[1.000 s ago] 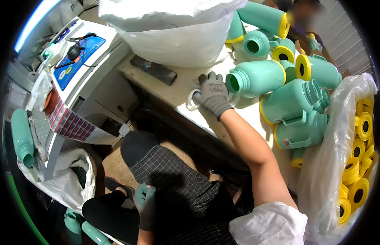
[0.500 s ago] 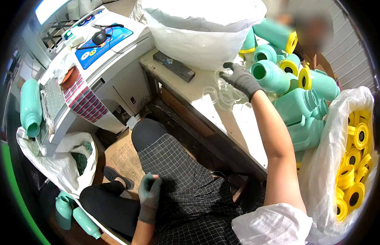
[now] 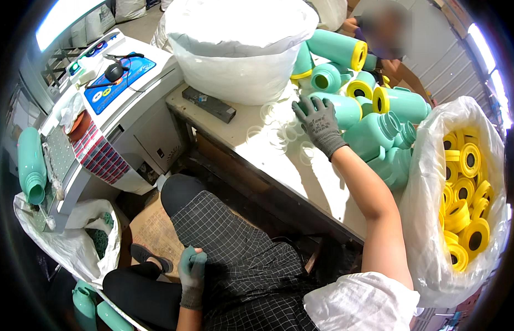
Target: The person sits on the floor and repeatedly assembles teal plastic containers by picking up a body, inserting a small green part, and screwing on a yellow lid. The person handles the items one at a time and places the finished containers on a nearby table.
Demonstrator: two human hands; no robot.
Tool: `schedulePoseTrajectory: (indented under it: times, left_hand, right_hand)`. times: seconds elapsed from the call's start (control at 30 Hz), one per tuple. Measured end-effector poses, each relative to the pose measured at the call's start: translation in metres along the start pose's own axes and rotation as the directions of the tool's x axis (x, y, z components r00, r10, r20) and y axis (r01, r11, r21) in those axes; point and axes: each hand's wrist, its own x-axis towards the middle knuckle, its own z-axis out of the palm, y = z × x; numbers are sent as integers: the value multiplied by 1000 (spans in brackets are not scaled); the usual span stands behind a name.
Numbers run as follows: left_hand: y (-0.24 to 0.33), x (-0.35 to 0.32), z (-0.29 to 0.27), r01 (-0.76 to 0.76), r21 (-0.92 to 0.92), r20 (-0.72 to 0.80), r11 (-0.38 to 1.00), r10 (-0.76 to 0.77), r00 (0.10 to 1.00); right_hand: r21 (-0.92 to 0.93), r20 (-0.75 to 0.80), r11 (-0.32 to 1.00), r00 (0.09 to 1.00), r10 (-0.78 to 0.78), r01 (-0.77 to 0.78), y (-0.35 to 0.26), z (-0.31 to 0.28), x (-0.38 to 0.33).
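Several clear rings (image 3: 279, 132) just left of right hand (image 3: 319, 124), fingers spread open, flat on table (image 3: 251, 118).

Grey gloves are covering the right hand (image 3: 318, 122) and left hand (image 3: 192, 268); teal bottles (image 3: 378, 135) are lying far right, yellow caps (image 3: 467, 193) filling the white bag (image 3: 428, 182), checked black skirt (image 3: 240, 259) near.

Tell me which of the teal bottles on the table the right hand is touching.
The right hand rests on the teal bottle lying on its side just behind its fingers, with no yellow cap showing. The capped bottles lie farther back and to the right, untouched.
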Motion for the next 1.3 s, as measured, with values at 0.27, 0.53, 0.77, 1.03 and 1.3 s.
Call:
schedulePoseTrajectory:
  times: [0.27, 0.53, 0.77, 1.03, 1.3]
  left_hand:
    - [-27, 7, 1, 110, 157, -34, 981, -106, 994]
    - [-45, 3, 2, 108, 41, -86, 993, -104, 991]
    - [-1, -6, 13, -366, 517, 46, 774, 402, 915]
    - [97, -54, -46, -173, 661, -455, 730, 573, 681]
    - [16, -115, -317, 682, 591, -795, 431, 457, 400]
  right_hand:
    - [257, -166, 939, 947, 276, -228, 33, -36, -16]
    - [327, -885, 930, 292, 363, -168, 104, -111, 8]
    - [382, -464, 825, 686, 561, -416, 153, 15, 120]
    - [461, -763, 887, 492, 419, -40, -12, 8, 96]
    - [610, -713, 482, 701, -11, 629, -204, -70, -37]
